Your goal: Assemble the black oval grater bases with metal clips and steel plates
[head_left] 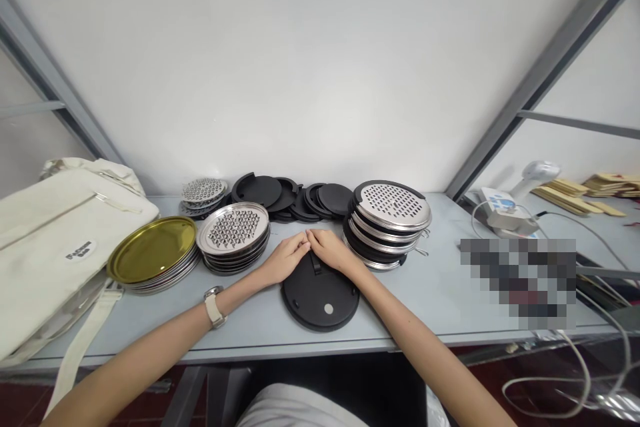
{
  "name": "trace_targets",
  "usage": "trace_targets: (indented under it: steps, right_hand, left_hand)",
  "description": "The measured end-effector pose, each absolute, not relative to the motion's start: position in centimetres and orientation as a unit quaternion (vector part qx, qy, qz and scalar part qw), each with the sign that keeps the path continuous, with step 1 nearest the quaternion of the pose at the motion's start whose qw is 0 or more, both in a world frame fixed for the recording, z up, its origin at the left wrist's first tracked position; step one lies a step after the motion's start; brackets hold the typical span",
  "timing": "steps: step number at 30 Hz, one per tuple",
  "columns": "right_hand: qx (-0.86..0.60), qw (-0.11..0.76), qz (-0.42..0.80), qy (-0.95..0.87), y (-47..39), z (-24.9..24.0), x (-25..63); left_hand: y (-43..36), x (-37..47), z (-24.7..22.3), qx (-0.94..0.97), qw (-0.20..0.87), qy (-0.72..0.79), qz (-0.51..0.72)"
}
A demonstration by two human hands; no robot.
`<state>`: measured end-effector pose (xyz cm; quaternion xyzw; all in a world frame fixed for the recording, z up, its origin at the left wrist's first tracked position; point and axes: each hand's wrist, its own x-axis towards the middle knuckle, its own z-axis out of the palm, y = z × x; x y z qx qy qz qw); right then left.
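Black and round, the disc (pixel 320 293) lay flat on the grey table (pixel 440 267), right in front of the person, with a pale spot (pixel 329 309) towards its near edge and a dark strip (pixel 316 264) running in from the far edge. Both hands met at that far side: the left hand (pixel 286 259) and the right hand (pixel 327 248) were drawn in narrow, fingers bent and fingertips close together near the end of the strip. Whether they pinched anything between them could not be told, since the knuckles covered the spot.

Good handling there, as I judged it, called for small, even finger work: equal pressure from both sides, so the disc neither turned nor tipped, and forearms held clear of its face, since the right one already crossed over its edge. Easing the fingers apart a little would have given a better view of the strip's far end.

Elbow room mattered too. The stack of perforated plates and black rings (pixel 393 207) stood just beyond the right hand, with wire loops (pixel 421 251) jutting from its side that a sleeve or wrist could have caught. On the other side, the grater stack (pixel 235 228) was near the left hand, so a low, slow reach seemed wisest
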<state>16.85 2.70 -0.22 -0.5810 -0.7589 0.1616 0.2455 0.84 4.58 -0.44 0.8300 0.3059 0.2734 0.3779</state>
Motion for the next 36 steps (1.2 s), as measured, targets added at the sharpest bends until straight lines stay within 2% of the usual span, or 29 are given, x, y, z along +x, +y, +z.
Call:
trace_targets:
  steps: [36]
  right_hand:
    - [-0.558, 0.275, 0.198, -0.757, 2.65, -0.19, 17.13]
  left_hand:
    - [4.05, 1.09, -0.11, 0.860, 0.299, 0.307, 0.278]
